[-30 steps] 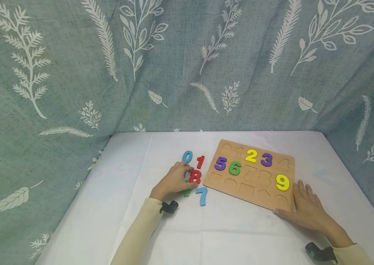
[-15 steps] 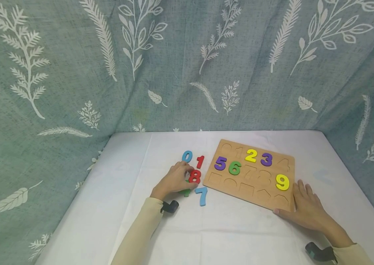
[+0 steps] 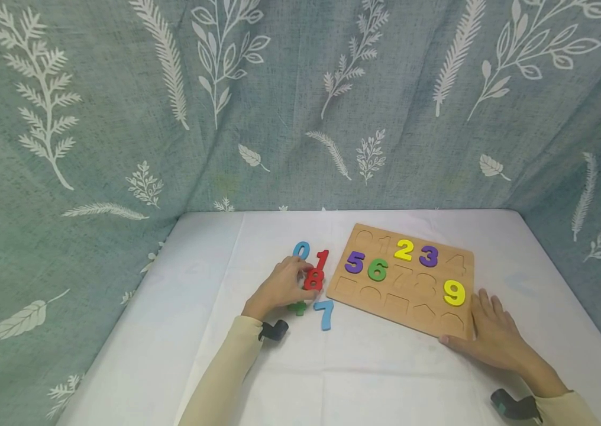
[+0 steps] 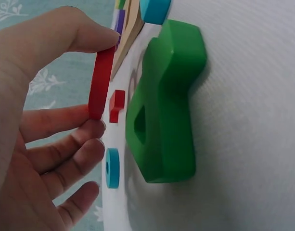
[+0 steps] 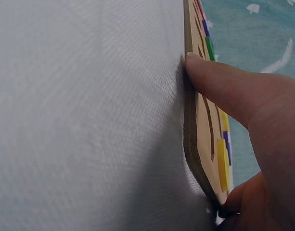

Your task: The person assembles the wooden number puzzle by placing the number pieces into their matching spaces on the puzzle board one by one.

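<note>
Red in the head view, the number eight (image 3: 314,279) is left of the wooden board (image 3: 385,288), pinched by our left hand (image 3: 278,288). In the left wrist view, thumb and fingers (image 4: 56,122) press its ends; we judge it light, stiff, best gripped there. In the right wrist view, our right hand (image 5: 279,127) touches the board's edge, thumb extended.

Ten numbers are showing: two purple ones, a 5 (image 3: 354,263) and a 3 (image 3: 430,257); two yellow ones, a 2 (image 3: 404,251) and a 9 (image 3: 455,299); two green ones, a 6 (image 3: 372,270) and a 4 (image 3: 297,308); two blue ones, a 0 (image 3: 307,250) and a 7 (image 3: 326,313); two red ones, a 1 (image 3: 322,260) and an 8 (image 3: 313,279). Five are sitting on one brown board (image 3: 396,289), where ten bare cut-outs (image 3: 397,303) are showing. One left hand (image 3: 279,287) and one right hand (image 3: 494,337) are showing too.
</note>
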Action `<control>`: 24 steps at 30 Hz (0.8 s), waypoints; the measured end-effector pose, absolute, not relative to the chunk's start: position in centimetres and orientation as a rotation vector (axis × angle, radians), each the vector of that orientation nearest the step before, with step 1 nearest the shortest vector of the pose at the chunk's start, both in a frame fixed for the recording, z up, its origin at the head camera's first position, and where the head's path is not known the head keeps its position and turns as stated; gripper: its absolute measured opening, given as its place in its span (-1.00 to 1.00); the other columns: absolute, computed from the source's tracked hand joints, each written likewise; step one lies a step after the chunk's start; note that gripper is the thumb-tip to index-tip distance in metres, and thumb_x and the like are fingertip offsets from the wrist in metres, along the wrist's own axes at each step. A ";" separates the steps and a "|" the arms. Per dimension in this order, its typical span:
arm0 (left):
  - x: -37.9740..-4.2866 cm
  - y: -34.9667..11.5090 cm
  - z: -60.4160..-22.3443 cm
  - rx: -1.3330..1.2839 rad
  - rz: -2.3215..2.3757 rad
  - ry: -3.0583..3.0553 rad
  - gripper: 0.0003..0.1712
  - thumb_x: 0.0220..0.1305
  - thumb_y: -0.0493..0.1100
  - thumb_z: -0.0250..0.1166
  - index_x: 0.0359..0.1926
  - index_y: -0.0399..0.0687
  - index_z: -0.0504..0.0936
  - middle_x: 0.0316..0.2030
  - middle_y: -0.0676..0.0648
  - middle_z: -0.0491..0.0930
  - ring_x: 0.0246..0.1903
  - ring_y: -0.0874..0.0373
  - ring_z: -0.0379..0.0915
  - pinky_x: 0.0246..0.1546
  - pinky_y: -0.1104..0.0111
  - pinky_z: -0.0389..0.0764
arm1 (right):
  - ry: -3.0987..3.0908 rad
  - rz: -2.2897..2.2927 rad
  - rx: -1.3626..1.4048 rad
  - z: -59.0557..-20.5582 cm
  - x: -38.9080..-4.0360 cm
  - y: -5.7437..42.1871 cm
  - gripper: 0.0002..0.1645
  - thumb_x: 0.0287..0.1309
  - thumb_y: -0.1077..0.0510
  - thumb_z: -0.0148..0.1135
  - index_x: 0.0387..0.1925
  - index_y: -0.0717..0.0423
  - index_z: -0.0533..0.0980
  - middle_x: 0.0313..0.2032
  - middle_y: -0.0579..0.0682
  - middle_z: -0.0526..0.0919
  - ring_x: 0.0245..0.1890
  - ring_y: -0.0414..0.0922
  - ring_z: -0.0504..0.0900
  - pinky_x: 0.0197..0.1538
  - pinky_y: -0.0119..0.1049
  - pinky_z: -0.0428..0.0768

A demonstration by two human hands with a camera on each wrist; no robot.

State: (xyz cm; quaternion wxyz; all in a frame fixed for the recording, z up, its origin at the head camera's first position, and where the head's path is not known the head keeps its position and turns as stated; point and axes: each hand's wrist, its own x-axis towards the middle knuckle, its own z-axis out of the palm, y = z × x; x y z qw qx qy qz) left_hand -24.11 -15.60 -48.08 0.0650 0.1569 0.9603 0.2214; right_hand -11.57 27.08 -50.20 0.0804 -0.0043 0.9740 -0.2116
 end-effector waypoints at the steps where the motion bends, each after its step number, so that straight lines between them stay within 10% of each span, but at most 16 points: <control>1: -24.1 -15.6 -48.0 0.476 0.668 2.901 -0.23 0.07 0.15 0.55 0.28 0.00 0.62 0.13 -0.03 0.58 0.14 0.04 0.44 0.19 0.10 0.62 | 2.913 -0.627 -0.014 -50.1 -11.6 27.1 0.58 0.05 -0.49 0.34 0.51 0.64 -0.17 0.49 0.68 -0.21 0.49 0.65 -0.28 0.42 0.59 -0.17; 24: -24.7 -14.7 -46.5 0.648 0.790 2.884 -0.27 0.10 0.10 0.52 0.26 -0.10 0.63 0.08 -0.08 0.58 0.13 0.05 0.48 0.14 0.15 0.66 | 2.908 -0.627 -0.008 -50.1 -11.6 27.0 0.57 0.06 -0.49 0.33 0.51 0.63 -0.17 0.48 0.69 -0.21 0.49 0.65 -0.27 0.43 0.57 -0.18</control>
